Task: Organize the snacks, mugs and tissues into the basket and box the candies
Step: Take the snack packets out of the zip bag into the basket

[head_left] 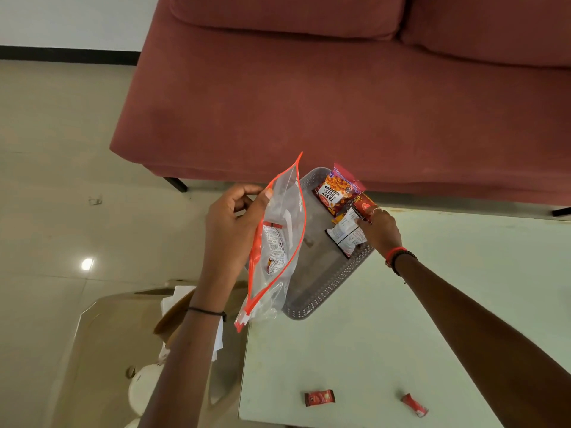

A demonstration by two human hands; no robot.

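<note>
My left hand (234,211) is pinching the zip bag (278,242), snack packets blurred inside. My right hand (378,230) is gripping a red packet (364,206) over the basket (327,273); fingers partly hidden. Two candies (319,397) lying on the desk (370,335).

Pinched in your left hand (230,211) is a zip bag (278,239) of clear, glossy, crinkled plastic film with an orange plastic seal strip. Just beyond that grip sits the basket (327,285) of grey, matt plastic with a perforated, woven-look wall. Under your right hand's (381,230) fingertips the snack packets (340,196) are shiny printed foil. The table (386,335) below looks smooth and pale, faintly scuffed. Near your wrists, two candies (319,397) wear glossy red wrappers. The sofa (309,97) beyond is matt red cloth.
</note>
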